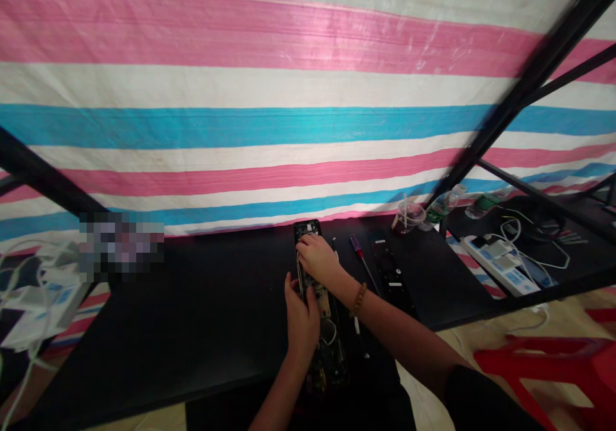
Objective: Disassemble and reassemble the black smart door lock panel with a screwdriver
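A long, narrow opened electronic device (321,303) with its circuit board exposed lies lengthwise on the black table (202,303). My left hand (301,319) grips its left side near the middle. My right hand (317,258), with a bead bracelet on the wrist, presses down on the far part of the board. A detached black cover (391,274) lies to the right of the device. A screwdriver with a purple and red handle (359,250) rests between the device and the cover.
A plastic cup with a straw (408,216) and two plastic bottles (445,205) stand at the back right. White power strips (500,261) with cables lie on the right, another (38,296) on the left. A striped tarp hangs behind. A red stool (553,360) stands at lower right.
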`<control>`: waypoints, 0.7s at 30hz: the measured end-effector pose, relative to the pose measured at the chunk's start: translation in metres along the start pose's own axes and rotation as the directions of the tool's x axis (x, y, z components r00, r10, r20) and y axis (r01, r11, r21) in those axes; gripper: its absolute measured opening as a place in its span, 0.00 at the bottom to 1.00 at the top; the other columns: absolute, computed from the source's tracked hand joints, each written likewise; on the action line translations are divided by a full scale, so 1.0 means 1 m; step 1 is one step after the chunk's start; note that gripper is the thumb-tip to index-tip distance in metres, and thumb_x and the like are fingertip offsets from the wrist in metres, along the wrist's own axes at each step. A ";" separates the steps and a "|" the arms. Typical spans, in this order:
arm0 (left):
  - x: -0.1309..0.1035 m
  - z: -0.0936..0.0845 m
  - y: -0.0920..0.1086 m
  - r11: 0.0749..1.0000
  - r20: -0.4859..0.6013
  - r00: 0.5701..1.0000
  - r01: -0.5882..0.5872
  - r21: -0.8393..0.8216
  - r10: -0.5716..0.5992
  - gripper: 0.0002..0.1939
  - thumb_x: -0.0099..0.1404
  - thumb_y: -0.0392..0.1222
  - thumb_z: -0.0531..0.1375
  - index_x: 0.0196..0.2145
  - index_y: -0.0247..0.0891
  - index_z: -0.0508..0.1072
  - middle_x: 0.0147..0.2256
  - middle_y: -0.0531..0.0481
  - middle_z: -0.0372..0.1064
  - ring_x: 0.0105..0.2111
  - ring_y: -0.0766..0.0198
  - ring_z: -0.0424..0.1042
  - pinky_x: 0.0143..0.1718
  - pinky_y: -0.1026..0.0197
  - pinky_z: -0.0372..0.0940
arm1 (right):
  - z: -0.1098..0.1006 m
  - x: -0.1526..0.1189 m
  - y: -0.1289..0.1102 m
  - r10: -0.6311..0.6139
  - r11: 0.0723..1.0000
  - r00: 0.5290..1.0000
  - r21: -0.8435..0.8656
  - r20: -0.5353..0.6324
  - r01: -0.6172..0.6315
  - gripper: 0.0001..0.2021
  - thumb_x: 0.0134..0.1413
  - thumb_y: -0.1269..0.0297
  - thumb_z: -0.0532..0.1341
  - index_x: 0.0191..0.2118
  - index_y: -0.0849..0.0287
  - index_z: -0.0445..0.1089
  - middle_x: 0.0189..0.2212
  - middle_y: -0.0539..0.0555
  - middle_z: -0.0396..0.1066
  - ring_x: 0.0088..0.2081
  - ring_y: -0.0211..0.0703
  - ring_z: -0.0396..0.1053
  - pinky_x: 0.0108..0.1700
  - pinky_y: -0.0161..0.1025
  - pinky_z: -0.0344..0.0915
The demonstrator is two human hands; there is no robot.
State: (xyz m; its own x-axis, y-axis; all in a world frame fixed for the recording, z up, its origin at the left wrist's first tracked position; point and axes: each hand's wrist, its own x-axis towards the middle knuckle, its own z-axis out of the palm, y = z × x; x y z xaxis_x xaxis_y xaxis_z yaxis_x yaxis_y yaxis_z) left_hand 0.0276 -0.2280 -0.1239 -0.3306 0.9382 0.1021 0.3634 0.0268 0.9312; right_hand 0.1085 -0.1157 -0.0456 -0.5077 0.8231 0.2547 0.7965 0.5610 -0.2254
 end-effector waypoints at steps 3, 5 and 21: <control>0.002 0.000 -0.004 0.999 -0.025 0.999 0.035 -0.016 -0.035 0.33 0.71 0.53 0.49 0.65 0.29 0.55 0.52 0.33 0.68 0.49 0.51 0.72 0.53 0.45 0.67 | -0.005 0.004 0.005 -0.067 0.997 0.997 0.026 0.034 0.066 0.06 0.63 0.74 0.59 0.38 0.63 0.74 0.38 0.58 0.73 0.43 0.47 0.68 0.52 0.42 0.62; 0.003 -0.001 -0.006 0.998 -0.041 0.998 0.052 -0.020 -0.053 0.29 0.71 0.54 0.48 0.59 0.29 0.64 0.48 0.35 0.70 0.49 0.50 0.71 0.54 0.46 0.66 | -0.007 0.006 0.008 -0.071 0.997 0.997 0.046 0.030 0.069 0.06 0.63 0.73 0.59 0.37 0.62 0.74 0.38 0.57 0.73 0.43 0.44 0.69 0.52 0.40 0.62; 0.006 -0.007 -0.002 0.992 0.084 0.991 0.110 -0.055 -0.105 0.22 0.71 0.54 0.45 0.44 0.38 0.71 0.37 0.42 0.76 0.39 0.51 0.76 0.43 0.52 0.68 | 0.013 -0.002 0.008 0.079 0.984 0.990 0.167 -0.115 -0.060 0.06 0.61 0.75 0.60 0.35 0.59 0.74 0.37 0.55 0.70 0.42 0.43 0.68 0.48 0.37 0.65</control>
State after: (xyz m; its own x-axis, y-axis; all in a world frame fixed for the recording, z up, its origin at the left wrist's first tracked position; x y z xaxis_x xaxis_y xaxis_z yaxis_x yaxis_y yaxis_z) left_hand 0.0189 -0.2247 -0.1226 -0.2926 0.9559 -0.0259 0.2762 0.1104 0.9547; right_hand 0.1121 -0.1118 -0.0601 -0.4019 0.8494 0.3421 0.7594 0.5179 -0.3938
